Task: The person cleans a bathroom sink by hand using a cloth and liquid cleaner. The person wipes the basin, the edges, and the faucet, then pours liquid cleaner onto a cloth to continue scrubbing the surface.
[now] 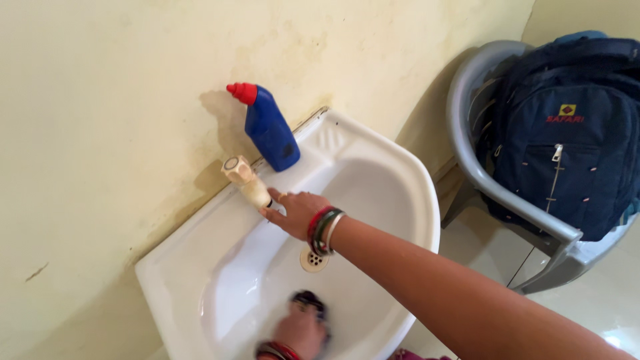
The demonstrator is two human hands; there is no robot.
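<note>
Scrubbing in hand: right hand touches cream plastic tap at white ceramic sink's back edge, grip released; left hand clenches dark scrubber; next, turning the tap likely.

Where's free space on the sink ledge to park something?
Bare rim left of the tap, along the wall; also the ribbed corner right of the blue bottle. Crowded: tap with right hand, basin with left hand and dark scrubber.
</note>
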